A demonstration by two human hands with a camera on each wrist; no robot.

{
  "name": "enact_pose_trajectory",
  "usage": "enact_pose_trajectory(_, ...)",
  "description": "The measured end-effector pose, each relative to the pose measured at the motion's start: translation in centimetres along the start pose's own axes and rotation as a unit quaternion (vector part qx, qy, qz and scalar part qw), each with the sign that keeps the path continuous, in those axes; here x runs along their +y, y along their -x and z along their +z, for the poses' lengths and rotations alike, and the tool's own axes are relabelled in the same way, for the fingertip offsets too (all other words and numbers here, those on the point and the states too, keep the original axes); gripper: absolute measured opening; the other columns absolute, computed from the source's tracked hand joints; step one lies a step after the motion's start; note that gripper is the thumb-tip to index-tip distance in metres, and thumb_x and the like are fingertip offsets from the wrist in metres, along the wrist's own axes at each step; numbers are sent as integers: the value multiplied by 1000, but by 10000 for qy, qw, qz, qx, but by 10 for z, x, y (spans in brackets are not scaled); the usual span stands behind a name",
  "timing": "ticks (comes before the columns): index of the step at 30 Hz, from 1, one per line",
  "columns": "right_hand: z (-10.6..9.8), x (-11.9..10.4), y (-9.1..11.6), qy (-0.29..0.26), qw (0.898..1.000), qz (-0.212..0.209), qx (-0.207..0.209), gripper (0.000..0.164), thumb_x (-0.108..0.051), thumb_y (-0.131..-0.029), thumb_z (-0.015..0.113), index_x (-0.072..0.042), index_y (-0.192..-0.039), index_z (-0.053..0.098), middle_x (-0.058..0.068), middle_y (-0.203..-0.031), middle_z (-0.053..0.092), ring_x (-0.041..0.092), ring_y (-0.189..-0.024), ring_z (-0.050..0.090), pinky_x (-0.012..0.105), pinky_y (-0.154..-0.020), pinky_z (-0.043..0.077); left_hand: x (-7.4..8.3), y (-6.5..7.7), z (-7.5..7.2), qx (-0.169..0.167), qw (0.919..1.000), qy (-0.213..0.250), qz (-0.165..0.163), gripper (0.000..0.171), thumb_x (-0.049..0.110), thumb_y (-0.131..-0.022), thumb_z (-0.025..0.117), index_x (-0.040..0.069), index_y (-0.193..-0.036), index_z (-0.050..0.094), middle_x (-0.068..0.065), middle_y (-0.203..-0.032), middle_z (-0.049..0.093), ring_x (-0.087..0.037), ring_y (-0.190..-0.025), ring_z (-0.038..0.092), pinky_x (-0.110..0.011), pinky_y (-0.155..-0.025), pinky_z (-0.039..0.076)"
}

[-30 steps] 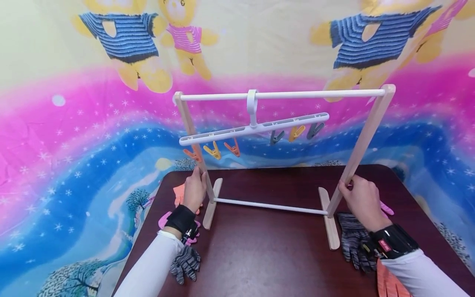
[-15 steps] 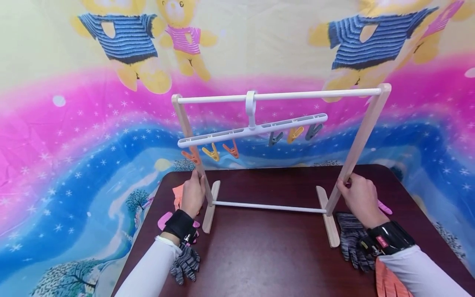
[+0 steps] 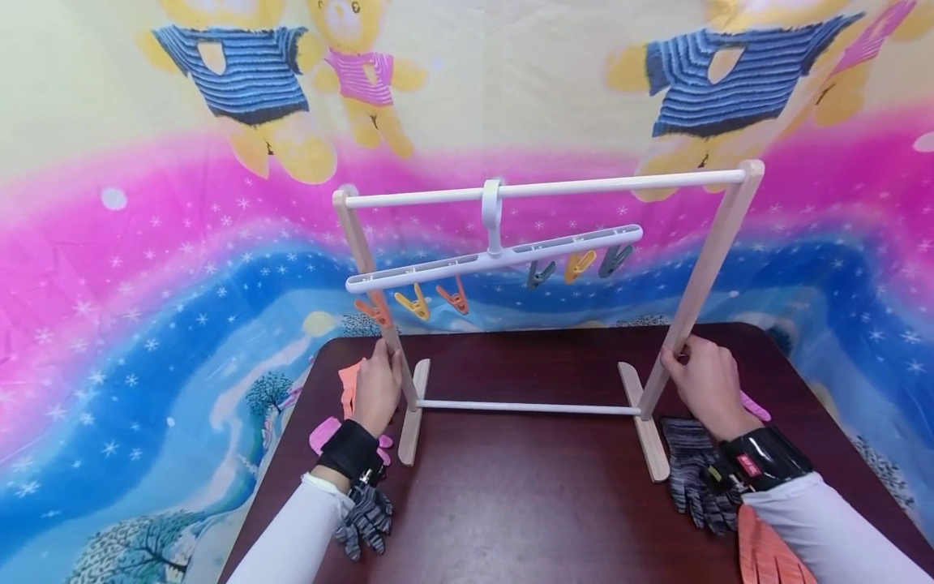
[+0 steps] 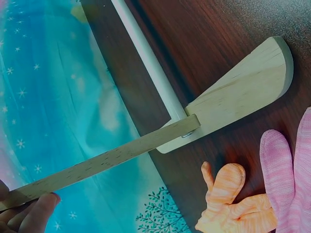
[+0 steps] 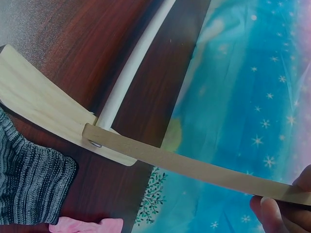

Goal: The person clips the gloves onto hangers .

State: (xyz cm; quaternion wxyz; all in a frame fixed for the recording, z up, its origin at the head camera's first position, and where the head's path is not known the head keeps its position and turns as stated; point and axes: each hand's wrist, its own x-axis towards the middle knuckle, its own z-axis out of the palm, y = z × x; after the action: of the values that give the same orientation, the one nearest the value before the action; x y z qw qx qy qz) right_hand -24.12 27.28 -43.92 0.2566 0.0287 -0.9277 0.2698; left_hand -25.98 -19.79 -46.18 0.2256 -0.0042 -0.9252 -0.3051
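Turning slightly on the table (image 3: 525,503), the rack (image 3: 569,187) is shifting its left end toward the table's near edge, its right end away. I'm seeing the left hand (image 3: 374,393) and right hand (image 3: 709,388) each pinching one of its uprights (image 3: 706,268), fingers closed.

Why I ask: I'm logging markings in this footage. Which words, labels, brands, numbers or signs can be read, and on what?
None can be read in any view.
Red label on the right wrist's black strap: pale marks, too small and blurred to read.
Rack, hanger, clips, gloves: no lettering seen.
Backdrop: printed pictures, no lettering seen.
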Motion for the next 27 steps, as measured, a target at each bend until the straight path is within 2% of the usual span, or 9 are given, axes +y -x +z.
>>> enact_pose_trajectory(11,0,2,-2,-28,10000,8,-64,18,-8,-92,68,8,-85,67,22,-64,67,15,-46,51,28,-38,26,0,6,2,127,9999,15,113,22,17,-105,55,-3,-113,57,-21,-84,69,-36,-77,72,-45,-62,59)
enact_pose_trajectory(21,3,3,-7,-70,9999,-59,-52,18,-8,-93,67,8,-84,67,20,-63,66,14,-46,51,27,-39,26,2,9,-1,217,9997,110,68,21,15,-103,57,-3,-114,58,-23,-86,70,-38,-78,73,-48,-64,60)
enact_pose_trajectory(27,3,2,-8,-106,9999,-15,-111,20,-9,-94,66,9,-87,67,22,-65,67,14,-45,50,27,-38,25,2,10,-3,154,9996,232,-19,22,16,-104,57,-3,-115,58,-23,-88,70,-38,-81,74,-48,-65,61)
